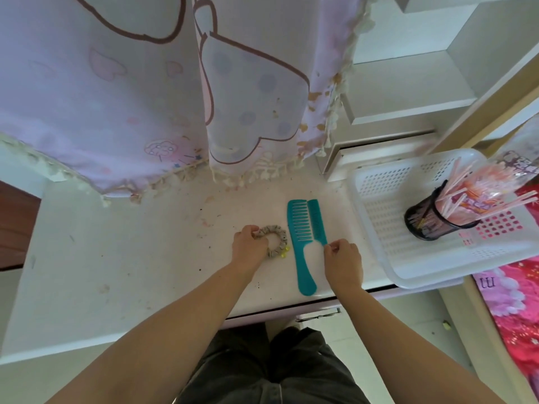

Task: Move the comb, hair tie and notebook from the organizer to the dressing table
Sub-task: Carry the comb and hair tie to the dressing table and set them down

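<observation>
A teal comb (pixel 302 237) lies flat on the white dressing table (pixel 131 258), teeth pointing right, handle toward me. My right hand (pixel 344 260) pinches the comb's lower right corner. Just left of the comb lies a grey scrunchie hair tie (pixel 275 240) with small yellow beads; my left hand (pixel 248 246) grips its left side. The white perforated organizer basket (pixel 388 228) stands at the table's right end. No notebook is visible in this view.
Inside the basket stands a black mesh cup (pixel 428 223) full of pink straws. A pink cartoon-print curtain (pixel 145 97) hangs over the table's back. White shelves (pixel 408 83) rise at the back right. A pink bedspread (pixel 519 301) lies at far right.
</observation>
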